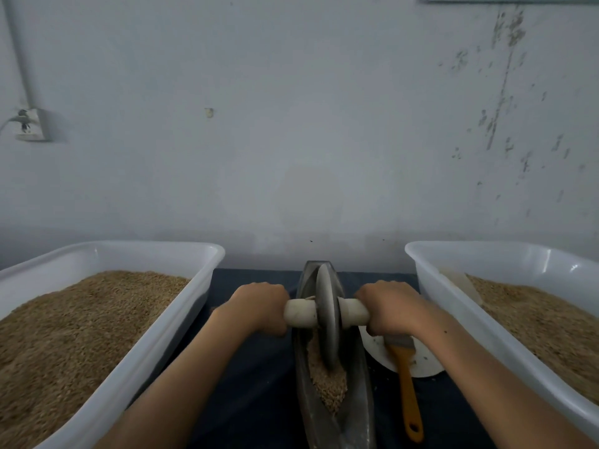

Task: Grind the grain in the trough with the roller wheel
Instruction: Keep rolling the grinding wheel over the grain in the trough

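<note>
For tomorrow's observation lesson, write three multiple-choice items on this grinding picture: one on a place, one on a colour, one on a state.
1. Where does the brush lie?
A. right of the trough
B. in the left tub
C. on the wall

2. What colour is the brush handle?
A. blue
B. orange
C. green

3. How do the hands hold the roller wheel?
A. only one hand grips it
B. both hover above it
C. each grips one end of the axle

Answers:
1 A: it rests partly on a white plate beside the trough.
2 B: the handle is plainly orange.
3 C: the left hand and right hand wrap the axle on either side.
</note>
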`<state>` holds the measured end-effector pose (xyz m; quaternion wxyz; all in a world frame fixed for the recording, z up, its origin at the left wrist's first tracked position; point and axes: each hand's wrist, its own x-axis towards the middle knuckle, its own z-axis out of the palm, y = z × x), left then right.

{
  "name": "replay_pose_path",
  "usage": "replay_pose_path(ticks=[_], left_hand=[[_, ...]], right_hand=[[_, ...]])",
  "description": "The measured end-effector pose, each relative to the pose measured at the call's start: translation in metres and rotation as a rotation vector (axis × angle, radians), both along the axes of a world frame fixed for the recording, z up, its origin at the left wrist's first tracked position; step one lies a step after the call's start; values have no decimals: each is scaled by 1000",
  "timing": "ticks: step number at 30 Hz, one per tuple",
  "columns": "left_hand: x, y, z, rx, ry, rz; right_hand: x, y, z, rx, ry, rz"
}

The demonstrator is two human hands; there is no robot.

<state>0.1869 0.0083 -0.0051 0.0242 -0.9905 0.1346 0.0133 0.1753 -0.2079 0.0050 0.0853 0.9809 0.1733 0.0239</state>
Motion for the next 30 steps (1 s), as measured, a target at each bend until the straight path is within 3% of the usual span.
replay_pose_path(ticks=[4,6,10,14,18,22,24,27,30], left_hand=[[0,4,3,-48,181,-25],[-1,1,2,-11,70,-8],[2,-7,-9,47,-329,15],[2,-5,-15,-30,-412,16],[1,-2,-9,32,-291,-25],[0,2,2,-4,95,-16],[-1,3,3,-22,203,-16],[-2,-1,3,2,58,7],[0,-6,-4,32,-205,44]], right_hand=[[-1,0,5,22,183,-23],[1,0,3,34,154,-27],[5,1,-7,53,-64,-44],[5,5,-16,101,-279,-55],[-1,2,-7,23,-113,-37],[-5,2,6,10,175,-58],[-6,1,7,34,252,-78],[-4,2,5,35,202,-83],[0,3,-5,43,-72,-62]])
